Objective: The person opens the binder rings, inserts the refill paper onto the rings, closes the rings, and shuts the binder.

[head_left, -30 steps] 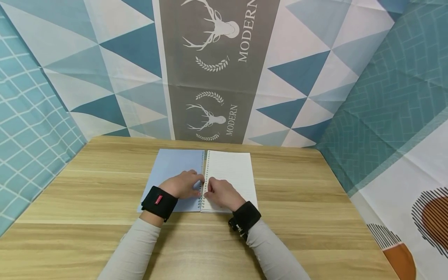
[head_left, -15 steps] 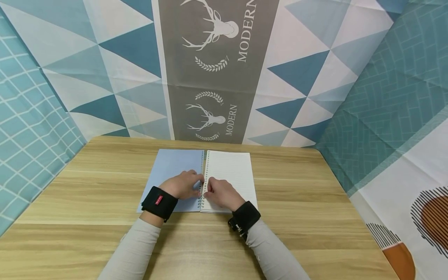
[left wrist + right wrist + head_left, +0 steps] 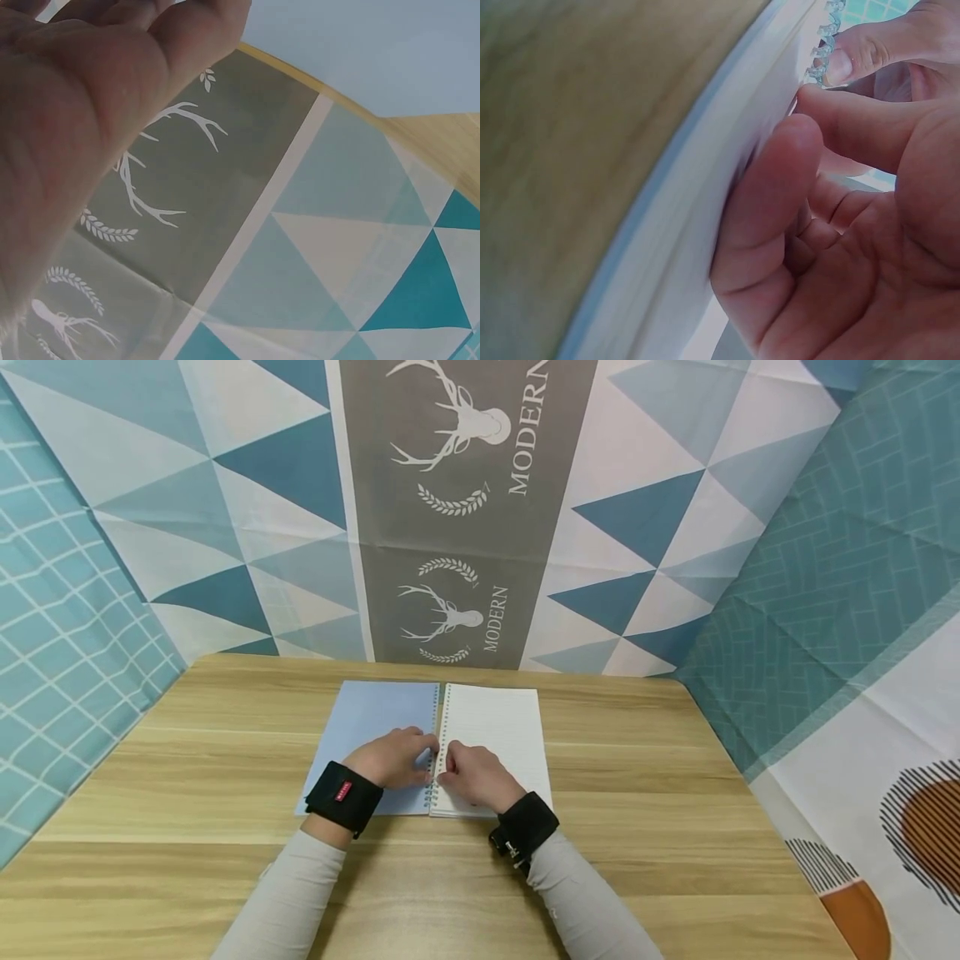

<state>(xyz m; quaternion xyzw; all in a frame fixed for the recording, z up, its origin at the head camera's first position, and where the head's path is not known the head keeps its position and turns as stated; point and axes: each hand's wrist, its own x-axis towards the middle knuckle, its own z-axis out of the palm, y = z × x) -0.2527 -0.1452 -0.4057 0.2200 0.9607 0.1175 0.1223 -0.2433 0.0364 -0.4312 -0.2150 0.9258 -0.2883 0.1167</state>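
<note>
A spiral notebook lies spread on the table, its blue cover (image 3: 378, 702) to the left and its white lined page (image 3: 504, 718) to the right, joined by a coil binding (image 3: 432, 795). My left hand (image 3: 390, 757) bends over the cover, thumb and forefinger gripping at the coil. From the other side, my right hand (image 3: 478, 774) pinches the page's punched edge with fingers curled. The right wrist view has the left thumb (image 3: 866, 49) pressed on the clear coil (image 3: 823, 52), right beside the right thumb. Only the palm of the left hand (image 3: 82, 97) shows in the left wrist view.
The wooden table (image 3: 637, 827) extends around the notebook on all sides. Patterned cloth (image 3: 450, 510) with triangles and deer heads hangs behind it, and more cloth (image 3: 67, 610) covers the sides. Each wrist wears a black band (image 3: 345, 797).
</note>
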